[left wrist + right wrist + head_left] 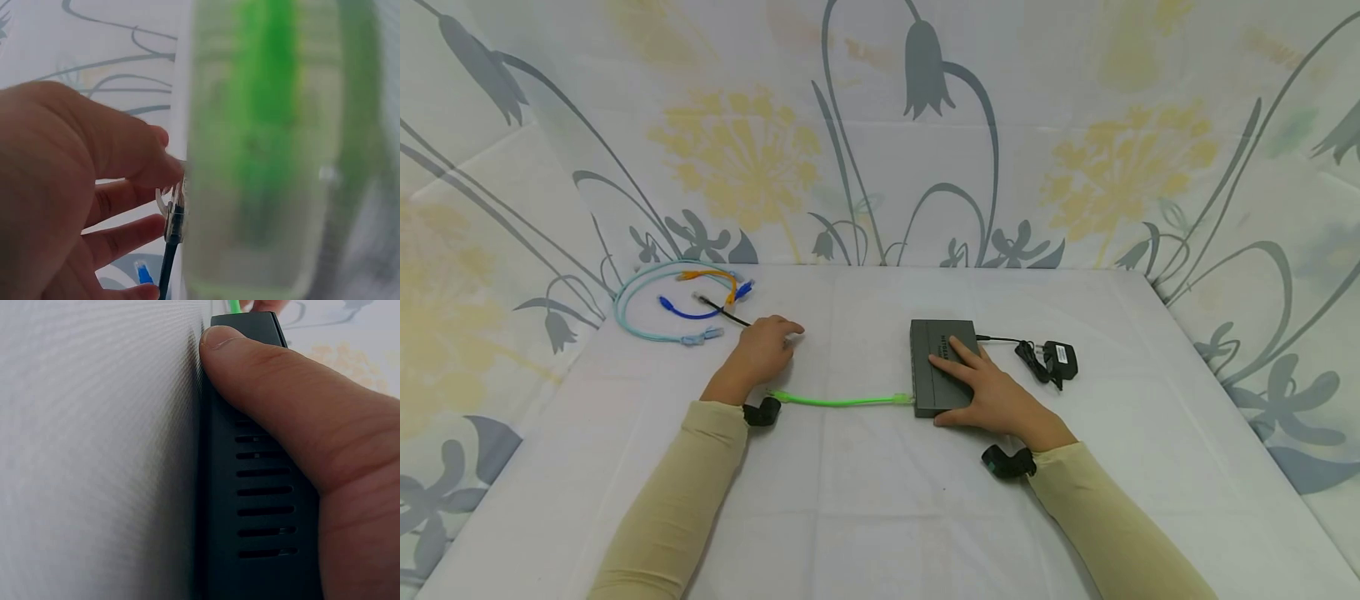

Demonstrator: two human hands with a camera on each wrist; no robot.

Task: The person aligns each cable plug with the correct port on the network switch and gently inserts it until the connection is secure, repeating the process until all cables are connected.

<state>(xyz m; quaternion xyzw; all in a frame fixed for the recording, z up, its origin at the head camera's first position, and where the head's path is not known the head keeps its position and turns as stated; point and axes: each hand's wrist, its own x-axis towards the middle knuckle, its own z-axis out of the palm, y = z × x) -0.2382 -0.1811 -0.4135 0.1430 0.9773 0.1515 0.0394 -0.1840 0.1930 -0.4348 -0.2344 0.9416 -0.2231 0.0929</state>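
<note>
My left hand pinches one end of a short black network cable. In the left wrist view, its clear plug sits between thumb and fingers. My right hand lies over a dark grey network switch, fingers spread on its top. Along the switch's vented near side rests the thumb, as the right wrist view shows. A green network cable runs from the switch's left side toward my left wrist. Its loose plug looms blurred, close to the left wrist camera.
At the back left lie a coiled light blue cable, a yellow-orange cable and a short blue cable. A black power adapter with a bundled cord is right of the switch. White cloth covers the table.
</note>
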